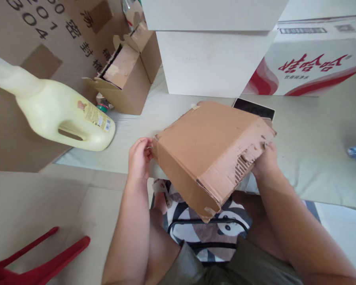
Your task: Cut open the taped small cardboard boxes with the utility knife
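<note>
Your left hand [140, 160] and right hand [266, 161] have their fingers closed on the cardboard box [204, 138], tilted over the near edge of the cloth-covered surface [310, 158], one side torn, not yet set down flat.

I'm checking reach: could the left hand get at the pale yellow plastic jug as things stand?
Probably yes: nothing visible blocks the gap between the left hand and the pale yellow plastic jug, though that hand would first have to leave the brown cardboard box.
</note>
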Available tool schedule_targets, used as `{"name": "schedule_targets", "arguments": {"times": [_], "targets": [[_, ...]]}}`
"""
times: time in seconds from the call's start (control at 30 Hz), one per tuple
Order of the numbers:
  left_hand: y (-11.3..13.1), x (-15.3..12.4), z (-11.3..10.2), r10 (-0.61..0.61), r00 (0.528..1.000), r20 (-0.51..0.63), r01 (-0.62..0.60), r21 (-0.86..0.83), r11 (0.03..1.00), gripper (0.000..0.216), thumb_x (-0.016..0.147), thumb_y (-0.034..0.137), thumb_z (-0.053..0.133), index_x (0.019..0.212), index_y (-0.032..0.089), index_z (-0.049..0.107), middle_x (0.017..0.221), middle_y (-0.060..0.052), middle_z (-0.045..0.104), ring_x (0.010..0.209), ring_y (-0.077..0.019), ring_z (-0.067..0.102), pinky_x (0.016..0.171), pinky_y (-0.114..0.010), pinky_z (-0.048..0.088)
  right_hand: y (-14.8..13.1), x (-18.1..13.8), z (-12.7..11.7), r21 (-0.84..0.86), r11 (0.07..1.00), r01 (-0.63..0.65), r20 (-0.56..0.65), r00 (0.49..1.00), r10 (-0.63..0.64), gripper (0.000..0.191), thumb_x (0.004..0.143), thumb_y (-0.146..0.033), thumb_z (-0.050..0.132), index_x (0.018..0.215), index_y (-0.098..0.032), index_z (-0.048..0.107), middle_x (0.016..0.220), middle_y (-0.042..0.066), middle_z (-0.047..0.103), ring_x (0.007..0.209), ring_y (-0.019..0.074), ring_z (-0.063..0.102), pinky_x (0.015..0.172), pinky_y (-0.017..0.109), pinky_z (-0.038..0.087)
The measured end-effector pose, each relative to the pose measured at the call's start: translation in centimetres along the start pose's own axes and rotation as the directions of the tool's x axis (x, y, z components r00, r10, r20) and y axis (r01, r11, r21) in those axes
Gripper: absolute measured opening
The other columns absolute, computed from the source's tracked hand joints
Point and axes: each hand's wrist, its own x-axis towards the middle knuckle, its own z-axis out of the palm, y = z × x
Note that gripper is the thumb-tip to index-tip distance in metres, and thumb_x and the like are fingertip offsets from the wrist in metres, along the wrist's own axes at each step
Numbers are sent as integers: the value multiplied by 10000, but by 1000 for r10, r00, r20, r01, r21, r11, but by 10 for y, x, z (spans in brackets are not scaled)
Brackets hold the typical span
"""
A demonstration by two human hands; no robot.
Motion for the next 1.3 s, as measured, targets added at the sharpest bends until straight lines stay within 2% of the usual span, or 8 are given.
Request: {"name": "schedule_targets", "arguments": {"times": [0.27, 0.53, 0.73, 0.97, 1.1, 1.3], "targets": [[-2, 0, 0, -1, 1000, -29, 2, 46, 999, 211, 622, 368, 699, 708, 193, 618, 686, 13, 577, 508, -78, 443, 442, -204, 249, -3, -4, 5, -18, 999, -41, -33, 999, 41, 234, 577, -318, 839, 730, -232, 684, 764, 12, 709, 880, 255, 734, 816, 419, 632], [-2, -3, 4, -1, 999, -47, 5, 83, 997, 199, 645, 358, 675, 699, 194, 578, 652, 29, 532, 520, -80, 442, 463, -212, 251, 0, -3, 5, -1, 997, -73, -21, 997, 73, 216, 577, -326, 827, 681, -238, 659, 693, -12, 659, 814, 238, 720, 802, 408, 632], [-6, -2, 3, -10, 999, -50, 16, 129, 992, 164, 668, 320, 660, 675, 206, 541, 593, 45, 480, 504, -87, 409, 472, -218, 262, 4, -1, 1, -25, 998, -63, 32, 997, 64, 223, 628, -326, 810, 787, -251, 673, 754, -5, 680, 890, 267, 736, 824, 444, 633], [-3, -1, 1, -9, 998, -56, 13, 71, 997, 197, 670, 349, 679, 677, 201, 549, 598, 47, 464, 477, -69, 369, 443, -226, 170, 0, -4, 6, -23, 992, -122, 20, 992, 122, 305, 589, -310, 838, 854, -258, 698, 856, -7, 756, 856, 233, 742, 772, 382, 636], [-3, -3, 1, -3, 998, -58, 8, 74, 997, 193, 682, 338, 671, 673, 196, 541, 607, 44, 467, 485, -68, 376, 445, -220, 186, -1, -7, 8, -6, 994, -109, 13, 994, 109, 296, 600, -319, 839, 840, -243, 683, 834, -4, 746, 871, 240, 751, 800, 398, 634], [-4, -2, 2, 15, 998, -64, -10, 81, 997, 153, 687, 294, 633, 667, 199, 514, 594, 55, 412, 500, -80, 375, 466, -227, 227, 0, -8, 8, -29, 997, -73, 30, 997, 74, 292, 573, -339, 883, 697, -236, 640, 711, -3, 709, 829, 247, 749, 804, 421, 644]]}}
